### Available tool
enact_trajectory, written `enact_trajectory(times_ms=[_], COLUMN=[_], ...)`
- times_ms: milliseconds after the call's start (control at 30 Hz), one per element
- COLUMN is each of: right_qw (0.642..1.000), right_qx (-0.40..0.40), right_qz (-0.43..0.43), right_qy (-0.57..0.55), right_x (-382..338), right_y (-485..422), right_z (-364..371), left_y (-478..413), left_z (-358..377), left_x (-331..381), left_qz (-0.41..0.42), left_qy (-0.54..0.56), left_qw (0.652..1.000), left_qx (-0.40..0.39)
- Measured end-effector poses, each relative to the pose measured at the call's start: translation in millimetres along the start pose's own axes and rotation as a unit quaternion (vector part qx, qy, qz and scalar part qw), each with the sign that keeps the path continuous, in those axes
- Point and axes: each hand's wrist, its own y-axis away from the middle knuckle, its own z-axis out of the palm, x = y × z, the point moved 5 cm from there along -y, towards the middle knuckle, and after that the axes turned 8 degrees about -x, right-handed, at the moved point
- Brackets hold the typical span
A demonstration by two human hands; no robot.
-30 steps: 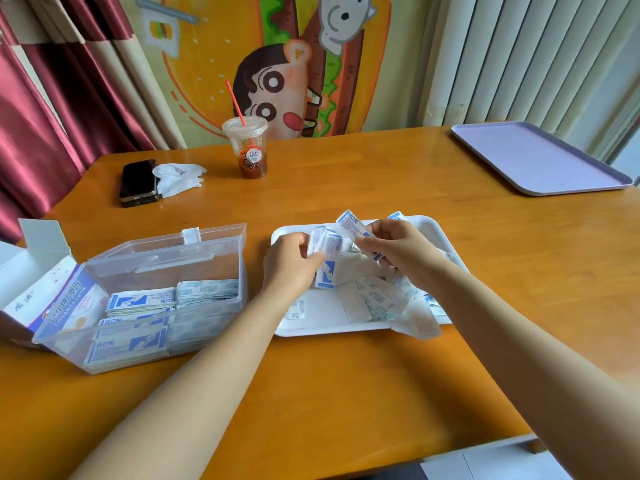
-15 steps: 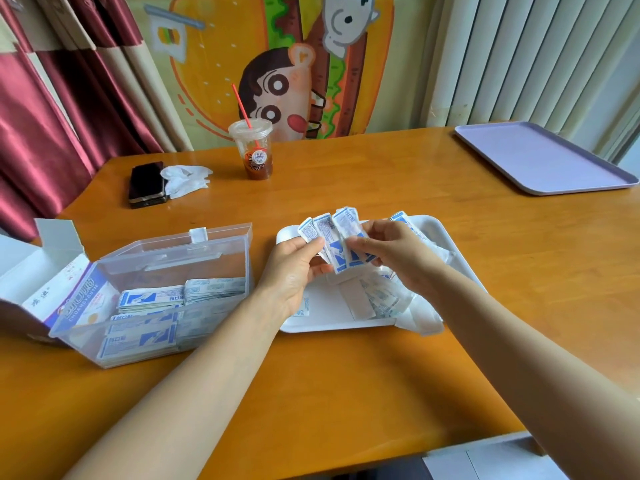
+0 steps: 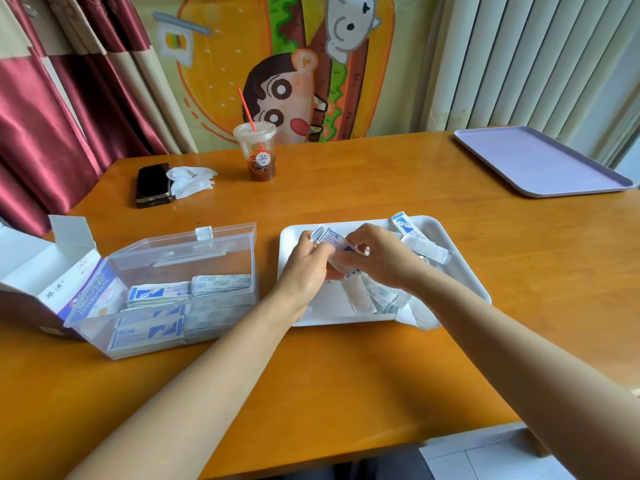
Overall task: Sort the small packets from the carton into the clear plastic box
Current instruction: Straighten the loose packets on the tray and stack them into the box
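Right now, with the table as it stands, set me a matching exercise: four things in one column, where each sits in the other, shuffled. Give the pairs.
Things
1. phone
2. drink cup
3. lilac tray
4. clear plastic box

Places
a. far right corner of the table
b. left of the white tray, packets stacked inside
c. beside the crumpled tissue
d. far edge, red straw in it

Pairs: 1-c, 2-d, 3-a, 4-b

Glossy orange-brown wooden table (image 3: 346, 375), smooth and reflective; clear hard-plastic rectangular box (image 3: 180, 271); small blue-and-white paper packets (image 3: 157, 293) inside it; matt white plastic tray (image 3: 298, 237); white printed cardboard carton (image 3: 41, 271); sheeny maroon cloth curtain (image 3: 41, 126); crumpled white tissue (image 3: 190, 178)
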Motion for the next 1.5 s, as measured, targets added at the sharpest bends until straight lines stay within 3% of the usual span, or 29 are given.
enact_trajectory(times_ms=[133, 300, 400, 600, 767, 933, 1133, 1267, 1400, 1500], right_qw=[0.99, 0.972, 0.97, 0.979, 0.991, 0.99, 0.997, 0.998, 0.983, 0.981], right_qx=[0.04, -0.021, -0.035, -0.041, -0.057, -0.071, -0.004, 0.008, 0.009, 0.008], right_qz=[-0.044, -0.054, -0.048, 0.0, -0.003, 0.006, -0.011, -0.052, -0.113, -0.136], right_qy=[0.127, 0.23, 0.235, 0.198, 0.121, 0.12, 0.078, -0.02, -0.143, -0.138], right_x=[-6, -13, -11, 0, 0, 4, -7, -27, -50, -68], right_y=[1, 7, 10, 14, 14, 10, 14, 18, 16, 8], right_z=[-8, 22, 31, 12, 18, 24, 2, -16, -20, -9], left_y=[9, 23, 28, 30, 30, 26, 30, 39, 49, 56], left_z=[-16, -14, -11, -12, -2, 1, 1, -8, -33, -62], left_x=[3, 1, -6, -1, 0, -6, 15, 47, 77, 84], left_qz=[0.023, 0.038, 0.031, 0.068, 0.104, 0.093, 0.104, 0.097, 0.045, 0.004], left_qy=[-0.238, -0.503, -0.567, -0.602, -0.602, -0.601, -0.596, -0.595, -0.563, -0.501], left_qw=[0.969, 0.863, 0.823, 0.795, 0.791, 0.793, 0.796, 0.797, 0.823, 0.861], left_qx=[0.059, 0.017, -0.002, 0.021, 0.015, -0.02, -0.014, -0.017, -0.053, -0.083])
